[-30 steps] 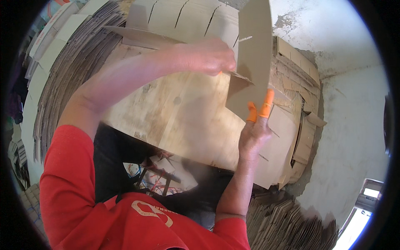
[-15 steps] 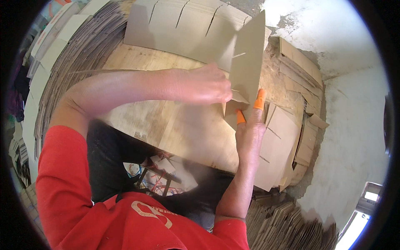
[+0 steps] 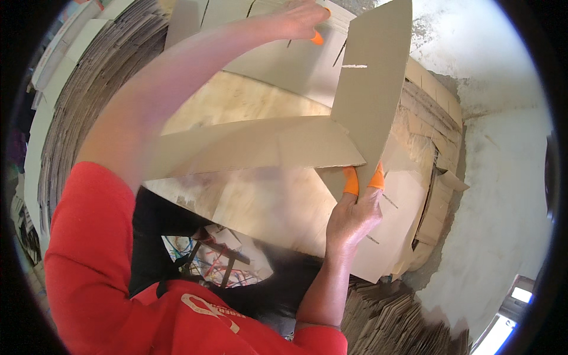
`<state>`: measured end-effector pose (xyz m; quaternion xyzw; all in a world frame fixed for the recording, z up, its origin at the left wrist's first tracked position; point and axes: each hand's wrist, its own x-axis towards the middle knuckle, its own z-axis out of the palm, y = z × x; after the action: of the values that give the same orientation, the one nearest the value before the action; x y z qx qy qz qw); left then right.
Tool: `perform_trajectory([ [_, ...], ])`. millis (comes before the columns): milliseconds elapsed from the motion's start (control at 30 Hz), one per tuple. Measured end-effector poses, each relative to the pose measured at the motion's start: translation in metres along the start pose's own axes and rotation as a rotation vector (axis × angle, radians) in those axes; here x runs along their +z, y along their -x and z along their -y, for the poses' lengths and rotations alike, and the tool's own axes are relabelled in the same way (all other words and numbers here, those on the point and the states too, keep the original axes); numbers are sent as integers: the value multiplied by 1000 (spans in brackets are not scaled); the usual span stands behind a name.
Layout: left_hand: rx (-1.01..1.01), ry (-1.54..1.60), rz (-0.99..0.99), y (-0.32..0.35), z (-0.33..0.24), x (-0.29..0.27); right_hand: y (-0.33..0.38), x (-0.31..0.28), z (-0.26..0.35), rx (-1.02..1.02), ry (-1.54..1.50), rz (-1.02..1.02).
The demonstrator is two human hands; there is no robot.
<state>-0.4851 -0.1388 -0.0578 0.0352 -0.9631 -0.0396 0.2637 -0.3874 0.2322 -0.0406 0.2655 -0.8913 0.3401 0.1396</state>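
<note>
My right hand (image 3: 355,216), with orange covers on the thumb and a finger, pinches the lower end of an upright cardboard divider (image 3: 370,77). That divider has a short slot in its left side. A long cardboard strip (image 3: 254,142) meets it near its lower end and stretches left above the wooden board. At the top, my left hand (image 3: 302,21) reaches over a pile of slotted cardboard sheets (image 3: 278,68). Its orange-tipped thumb and finger are apart, and I see nothing held between them.
The pale wooden board (image 3: 236,204) lies in front of me. Cardboard stacks stand at the left (image 3: 97,100) and lower right (image 3: 396,319). More slotted sheets (image 3: 384,236) lie beside my right hand. A worn pale wall (image 3: 497,160) bounds the right side.
My left hand has moved from beside the divider up to the far pile. The long strip now shows across the board. My right hand and the divider have shifted slightly nearer.
</note>
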Motion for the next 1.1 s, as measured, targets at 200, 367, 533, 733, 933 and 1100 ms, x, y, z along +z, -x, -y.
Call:
perform_trajectory([
  [200, -13, -162, 158, -26, -19, 30, 4, -3, -6, 98, 94, -78],
  [367, -19, -51, -54, -25, 60, 83, 3, 0, -2, -60, 69, -130],
  [533, -110, -90, 479, -41, -25, 13, 3, -7, -11, 17, 83, -161],
  [733, 174, -35, 288, 6, -34, -25, -1, -5, -7, -125, -14, -188],
  [933, 253, 53, 178, 19, -50, -37, 7, -20, 7, -146, -18, -170],
  [1100, 241, 57, 174, 28, -69, -55, 22, -36, 13, -35, 23, -53],
])
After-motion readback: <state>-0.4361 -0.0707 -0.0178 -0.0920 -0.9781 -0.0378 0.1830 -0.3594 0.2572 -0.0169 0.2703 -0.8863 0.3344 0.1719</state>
